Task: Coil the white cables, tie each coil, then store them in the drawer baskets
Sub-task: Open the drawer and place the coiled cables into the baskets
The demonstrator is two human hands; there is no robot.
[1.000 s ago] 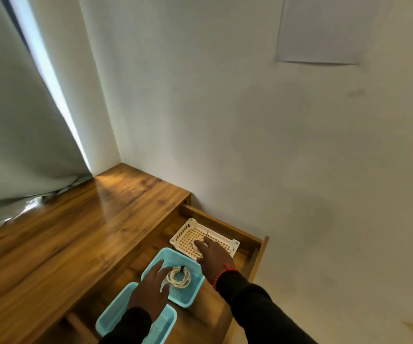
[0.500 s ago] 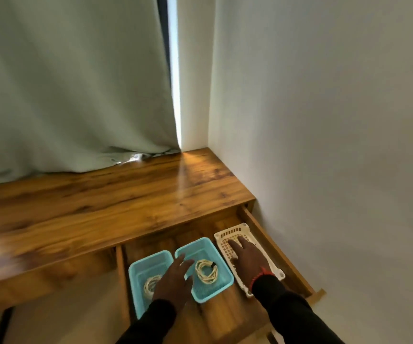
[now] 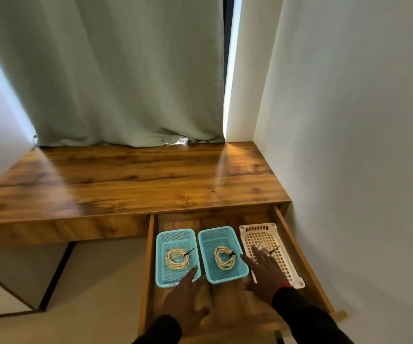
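The wooden drawer (image 3: 297,247) is pulled out under the desk and holds three baskets side by side. In the left blue basket (image 3: 175,235) lies a tied white cable coil (image 3: 177,258). The middle blue basket (image 3: 219,234) holds another tied coil (image 3: 223,257). A third coil (image 3: 266,248) lies in the white basket (image 3: 262,232) at the right, partly hidden by my right hand (image 3: 266,275), which lies flat over that basket's near half. My left hand (image 3: 184,300) is spread flat near the front corner of the left blue basket. Neither hand holds anything.
The wooden desk top (image 3: 131,180) stretches behind the drawer. A pale curtain (image 3: 126,70) hangs behind it. White walls close in at the right (image 3: 362,170) and left. The floor (image 3: 88,289) lies below at the left.
The view has swung left to face the desk straight on. My left hand has slid back from the middle basket toward the drawer front. My right hand stays on the white basket.
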